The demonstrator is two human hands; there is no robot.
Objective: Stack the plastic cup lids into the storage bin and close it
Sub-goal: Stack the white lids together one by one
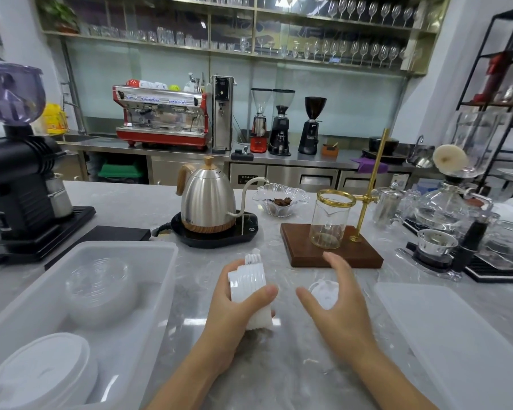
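We see a stack of white plastic cup lids (251, 291) held on edge above the bench, one lid (323, 293) lying flat beside it, our open translucent storage bin (148, 279) at left holding lid stacks, its flat cover (444, 335) lying at right.

Left hand (234, 306) gripping a stack of white lids (251, 291) on edge above the marble counter (279, 365). Right hand (335, 303) open, fingers spread over a single clear lid (323, 294) lying on the counter. Translucent storage bin (148, 291) at left, holding clear domed lids (101, 288) and white lids (42, 371). Bin cover (444, 335) lying flat at right. Steel kettle (205, 202) behind.
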